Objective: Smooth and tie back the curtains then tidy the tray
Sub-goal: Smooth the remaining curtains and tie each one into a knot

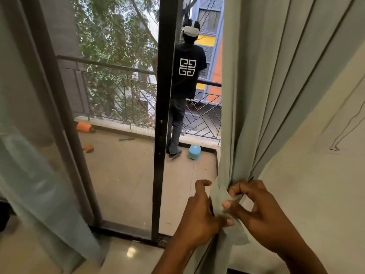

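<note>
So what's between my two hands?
In the head view, the gathered green curtain and a strip of matching cloth lie between the left hand and right hand; both hands hold the strip.

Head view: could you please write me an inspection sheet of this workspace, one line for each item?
Surface: glossy floor beside the sliding door.
Job's things: right curtain gathered, fabric tie-back at the gathered part, its end hanging free; left curtain hangs untied; tray not in view.
Clutter: nothing seen indoors; blue stool and orange items on the balcony.
Hands: left hand grips the tie-back; right hand pinches it.
Cables: thin dark line on the wall; cannot tell if it is a cable.
Surroundings: a person stands at the balcony railing; trees and buildings beyond.
</note>
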